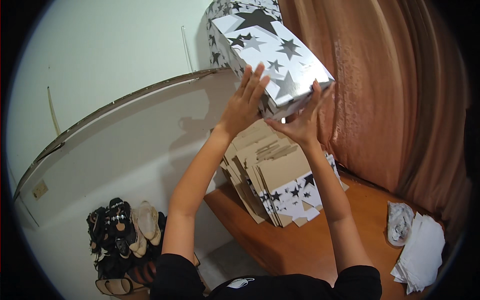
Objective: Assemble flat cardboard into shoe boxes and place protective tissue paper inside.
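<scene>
Star-patterned box is up by the shelf's right end, tilted, its near end between both hands. Grip: left hand flat against the left side, fingers extended; right hand spread wide, thumb low, fingers at the near right corner. Second starred box behind, on the shelf; contact between boxes unclear. Curtain just beyond the right corner. Below, cardboard pieces by the table's left edge; brown tabletop shows between them and a plastic bag.

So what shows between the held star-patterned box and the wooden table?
In the head view, below the box: the right hand, then cardboard pieces on the table.
</scene>
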The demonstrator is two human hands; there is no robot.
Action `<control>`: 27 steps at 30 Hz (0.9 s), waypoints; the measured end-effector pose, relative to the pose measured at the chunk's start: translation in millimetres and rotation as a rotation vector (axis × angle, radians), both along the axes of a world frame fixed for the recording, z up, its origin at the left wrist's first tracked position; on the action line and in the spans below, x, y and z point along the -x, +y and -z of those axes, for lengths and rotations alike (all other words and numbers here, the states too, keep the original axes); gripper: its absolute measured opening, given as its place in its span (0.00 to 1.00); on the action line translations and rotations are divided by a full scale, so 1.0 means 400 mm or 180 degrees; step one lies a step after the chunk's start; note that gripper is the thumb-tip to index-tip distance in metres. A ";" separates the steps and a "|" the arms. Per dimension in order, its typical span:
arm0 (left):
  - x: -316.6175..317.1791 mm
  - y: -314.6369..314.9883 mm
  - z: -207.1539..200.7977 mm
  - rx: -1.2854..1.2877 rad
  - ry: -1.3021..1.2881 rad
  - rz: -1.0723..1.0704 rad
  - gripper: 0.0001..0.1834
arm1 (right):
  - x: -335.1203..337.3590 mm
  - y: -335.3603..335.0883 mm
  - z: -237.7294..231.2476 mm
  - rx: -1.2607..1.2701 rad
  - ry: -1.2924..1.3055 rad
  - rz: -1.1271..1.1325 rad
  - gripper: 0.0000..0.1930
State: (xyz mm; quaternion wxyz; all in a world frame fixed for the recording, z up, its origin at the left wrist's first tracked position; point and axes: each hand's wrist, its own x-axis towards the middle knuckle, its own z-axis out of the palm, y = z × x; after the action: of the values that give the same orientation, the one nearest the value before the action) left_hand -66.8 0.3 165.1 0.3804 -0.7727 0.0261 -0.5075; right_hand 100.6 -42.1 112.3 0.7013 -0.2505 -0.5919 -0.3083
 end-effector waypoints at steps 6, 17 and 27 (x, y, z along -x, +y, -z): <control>0.139 0.115 -0.096 0.0164 -0.0040 -0.0439 0.58 | 0.116 0.182 -0.144 0.0022 -0.0016 -0.0558 0.69; 0.204 0.256 -0.173 0.0427 -0.1091 -0.0960 0.38 | 0.202 0.385 -0.260 0.0838 -0.0197 -0.0336 0.45; 0.186 0.329 -0.180 0.1150 -0.1664 -0.2414 0.35 | 0.255 0.475 -0.198 0.1193 -0.0524 0.0354 0.32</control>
State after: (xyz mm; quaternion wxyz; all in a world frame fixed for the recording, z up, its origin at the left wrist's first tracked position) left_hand -141.4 132.1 237.3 0.3921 -0.6282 -0.4417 -0.5065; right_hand -1.4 147.7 191.4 0.5736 -0.3829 -0.6795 -0.2504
